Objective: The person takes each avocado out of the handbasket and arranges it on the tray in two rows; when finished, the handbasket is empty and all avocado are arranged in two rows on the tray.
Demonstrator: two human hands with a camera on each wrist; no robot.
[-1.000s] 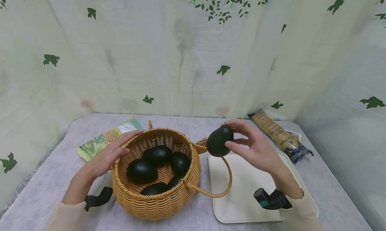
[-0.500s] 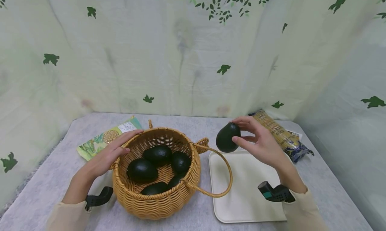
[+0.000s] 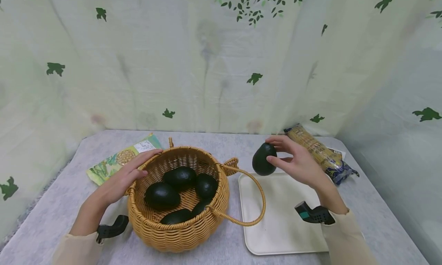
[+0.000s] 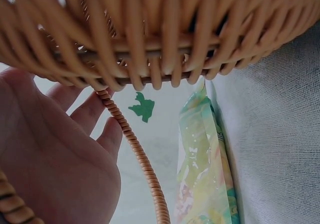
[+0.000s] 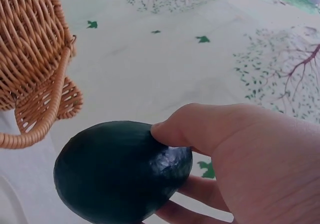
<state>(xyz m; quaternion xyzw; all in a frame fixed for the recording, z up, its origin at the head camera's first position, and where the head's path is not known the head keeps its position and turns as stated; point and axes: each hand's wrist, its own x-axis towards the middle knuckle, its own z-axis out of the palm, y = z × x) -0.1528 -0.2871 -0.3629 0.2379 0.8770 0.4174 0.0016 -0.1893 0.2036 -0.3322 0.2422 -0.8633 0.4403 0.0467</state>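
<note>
A dark green avocado [image 3: 264, 159] is pinched between the thumb and fingers of my right hand [image 3: 299, 163], above the far edge of the white tray. In the right wrist view the thumb presses on the side of the avocado [image 5: 115, 174]. My left hand [image 3: 119, 180] rests on the left rim of the round wicker basket [image 3: 179, 238]. Its fingers lie fairly straight along the outside, as the left wrist view also shows for the left hand [image 4: 60, 149]. Several more avocados [image 3: 162, 196] lie inside the basket, some partly hidden by its near wall.
The white tray [image 3: 276, 222] lies right of the basket, whose hooped handle [image 3: 264, 203] leans over the tray's left edge. A green printed bag [image 3: 121, 157] lies behind my left hand. At the back right is a long pack of noodles [image 3: 315, 149].
My right hand has carried the avocado rightward, away from the basket's handle; in the last half second it moves only slightly. My left hand stays on the rim.
</note>
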